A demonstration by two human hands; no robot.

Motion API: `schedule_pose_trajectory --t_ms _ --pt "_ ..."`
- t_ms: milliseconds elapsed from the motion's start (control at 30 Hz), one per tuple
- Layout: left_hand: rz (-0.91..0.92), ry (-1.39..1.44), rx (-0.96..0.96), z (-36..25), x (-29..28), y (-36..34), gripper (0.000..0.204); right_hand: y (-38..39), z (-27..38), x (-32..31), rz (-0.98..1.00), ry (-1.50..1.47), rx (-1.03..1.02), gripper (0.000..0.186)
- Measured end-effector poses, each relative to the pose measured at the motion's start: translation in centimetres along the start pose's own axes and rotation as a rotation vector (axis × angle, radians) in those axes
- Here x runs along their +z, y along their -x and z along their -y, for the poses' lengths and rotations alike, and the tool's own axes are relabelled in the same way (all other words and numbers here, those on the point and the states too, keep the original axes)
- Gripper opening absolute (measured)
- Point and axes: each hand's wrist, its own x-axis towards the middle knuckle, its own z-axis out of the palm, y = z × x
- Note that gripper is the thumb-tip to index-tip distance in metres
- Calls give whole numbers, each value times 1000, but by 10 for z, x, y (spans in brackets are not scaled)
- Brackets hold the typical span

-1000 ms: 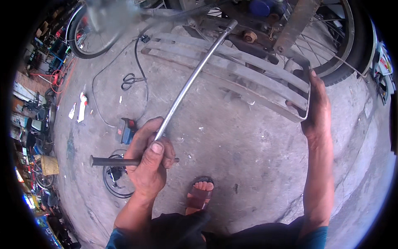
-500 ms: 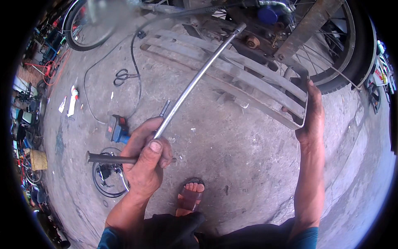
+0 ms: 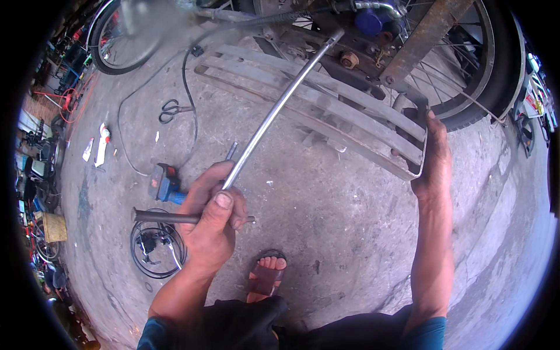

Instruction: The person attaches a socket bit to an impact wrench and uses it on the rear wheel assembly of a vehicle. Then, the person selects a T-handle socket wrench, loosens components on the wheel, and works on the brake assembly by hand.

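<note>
Though still tight around silver rod, left hand slightly rightward, right hand half-closed around metal rack

scissors lie beside a black cord on a concrete floor, with a blue power tool, a coiled cable and a white tube nearby.

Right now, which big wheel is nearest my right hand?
The spoked wheel at upper right, just beyond the slatted metal rack your right hand grips; the other wheel stands farther off at upper left.
</note>
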Motion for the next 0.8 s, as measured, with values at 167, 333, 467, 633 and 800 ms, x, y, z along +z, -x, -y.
schedule_pose_trajectory --t_ms 167,333,467,633,800 --pt "11 -96 52 5 4 -4 45 -2 -3 -4 -6 6 1 56" --pt "41 -239 142 9 2 -5 40 4 0 4 -50 36 -6 55" --pt "-30 -244 84 12 17 -8 47 4 0 1 -59 72 16 56" --pt "-29 -193 159 25 15 -9 44 14 11 11 -86 109 49 57" --pt "3 -318 246 21 7 -11 41 11 10 10 -91 78 57 56"
